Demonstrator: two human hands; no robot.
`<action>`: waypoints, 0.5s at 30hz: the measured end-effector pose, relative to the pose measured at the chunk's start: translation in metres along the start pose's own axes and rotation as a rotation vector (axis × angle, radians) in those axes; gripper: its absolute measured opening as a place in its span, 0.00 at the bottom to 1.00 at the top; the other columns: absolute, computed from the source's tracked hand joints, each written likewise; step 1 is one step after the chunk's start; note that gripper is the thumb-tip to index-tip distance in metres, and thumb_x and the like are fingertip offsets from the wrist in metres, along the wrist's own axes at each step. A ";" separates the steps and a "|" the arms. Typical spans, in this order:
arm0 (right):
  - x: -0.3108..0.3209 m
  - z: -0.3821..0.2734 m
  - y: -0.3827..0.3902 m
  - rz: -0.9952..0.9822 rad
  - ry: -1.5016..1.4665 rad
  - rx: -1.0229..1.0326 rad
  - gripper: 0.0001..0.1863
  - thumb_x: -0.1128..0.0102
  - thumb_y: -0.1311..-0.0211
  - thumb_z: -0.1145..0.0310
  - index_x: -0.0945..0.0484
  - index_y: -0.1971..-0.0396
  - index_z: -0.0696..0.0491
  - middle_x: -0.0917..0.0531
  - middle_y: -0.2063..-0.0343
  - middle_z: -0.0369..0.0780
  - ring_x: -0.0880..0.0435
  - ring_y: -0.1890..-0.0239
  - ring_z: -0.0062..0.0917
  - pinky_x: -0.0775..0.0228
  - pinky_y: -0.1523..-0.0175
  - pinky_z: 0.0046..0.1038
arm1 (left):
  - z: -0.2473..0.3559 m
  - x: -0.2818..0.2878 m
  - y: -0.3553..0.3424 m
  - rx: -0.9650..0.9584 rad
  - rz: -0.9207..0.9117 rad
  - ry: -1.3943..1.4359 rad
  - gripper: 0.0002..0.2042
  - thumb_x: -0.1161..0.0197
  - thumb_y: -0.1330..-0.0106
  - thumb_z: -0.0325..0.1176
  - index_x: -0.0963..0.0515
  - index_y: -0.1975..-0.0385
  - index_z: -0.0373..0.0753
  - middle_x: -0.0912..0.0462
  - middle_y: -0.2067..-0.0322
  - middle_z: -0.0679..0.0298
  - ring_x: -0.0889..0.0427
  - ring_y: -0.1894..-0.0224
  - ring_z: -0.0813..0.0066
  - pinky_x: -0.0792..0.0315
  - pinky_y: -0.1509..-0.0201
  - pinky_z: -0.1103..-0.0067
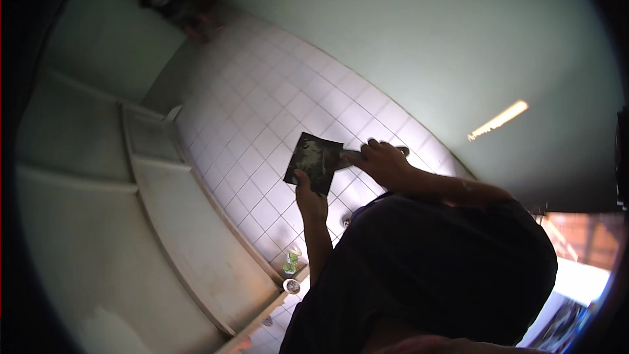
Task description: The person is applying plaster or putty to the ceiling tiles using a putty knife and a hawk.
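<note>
My left hand [306, 198] grips the lower edge of a dark, flat, roughly square plate [308, 157], thumb on its upper face. A pale, uneven smear of paste-like material covers part of that face. From the right, my right hand [386, 162] is wrapped round the handle of what looks like a putty knife [354, 155], its rounded end showing past the fingers. Its dark blade lies over or against the plate's right side; in the shade I cannot tell where blade and plate part. Both are held above the tiled floor in front of my body.
Pale tiles cover the floor [268, 131]. A panelled, dusty wooden structure [183, 223] runs along the left, with a small cup [291, 286] and a green-marked clear container [291, 261] by its near end. A green wall [426, 46] rises at right; dark clutter [170, 0] stands far left.
</note>
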State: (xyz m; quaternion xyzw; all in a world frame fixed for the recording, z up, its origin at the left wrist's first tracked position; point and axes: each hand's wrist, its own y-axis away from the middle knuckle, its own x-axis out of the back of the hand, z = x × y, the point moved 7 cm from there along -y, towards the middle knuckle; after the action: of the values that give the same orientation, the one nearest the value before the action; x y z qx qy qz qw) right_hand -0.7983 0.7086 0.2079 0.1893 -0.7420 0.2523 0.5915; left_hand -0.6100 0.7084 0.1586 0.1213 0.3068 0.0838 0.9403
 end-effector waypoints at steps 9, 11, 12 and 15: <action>-0.013 -0.018 0.008 -0.084 -0.032 -0.157 0.31 0.43 0.38 0.68 0.34 0.33 0.44 0.22 0.60 0.42 0.22 0.54 0.33 0.24 0.54 0.32 | -0.005 0.032 -0.001 0.117 -0.021 -0.046 0.33 0.52 0.24 0.52 0.43 0.33 0.29 0.33 0.36 0.49 0.31 0.34 0.57 0.34 0.31 0.67; -0.011 -0.021 0.010 -0.081 -0.026 -0.214 0.31 0.43 0.38 0.68 0.34 0.33 0.44 0.22 0.60 0.42 0.22 0.54 0.33 0.24 0.54 0.32 | 0.002 0.033 0.002 0.140 -0.006 -0.097 0.33 0.51 0.25 0.53 0.43 0.32 0.29 0.33 0.36 0.49 0.32 0.33 0.57 0.34 0.31 0.67; -0.009 -0.034 0.012 -0.089 -0.027 -0.172 0.31 0.44 0.37 0.68 0.34 0.33 0.45 0.22 0.60 0.42 0.22 0.53 0.33 0.24 0.53 0.32 | 0.003 0.035 0.002 0.157 -0.013 -0.098 0.34 0.52 0.25 0.54 0.44 0.32 0.30 0.34 0.35 0.49 0.33 0.33 0.57 0.34 0.30 0.67; -0.001 -0.055 0.021 -0.130 -0.054 -0.164 0.31 0.45 0.37 0.69 0.35 0.32 0.45 0.22 0.59 0.43 0.22 0.52 0.33 0.23 0.51 0.34 | 0.011 0.026 0.008 0.175 -0.079 -0.108 0.34 0.53 0.25 0.54 0.44 0.32 0.29 0.35 0.35 0.48 0.33 0.33 0.57 0.34 0.30 0.67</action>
State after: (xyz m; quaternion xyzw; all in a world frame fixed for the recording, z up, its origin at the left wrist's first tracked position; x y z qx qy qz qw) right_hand -0.7668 0.7585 0.2134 0.1948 -0.7621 0.1463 0.5998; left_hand -0.5832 0.7201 0.1551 0.1951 0.2662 0.0127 0.9439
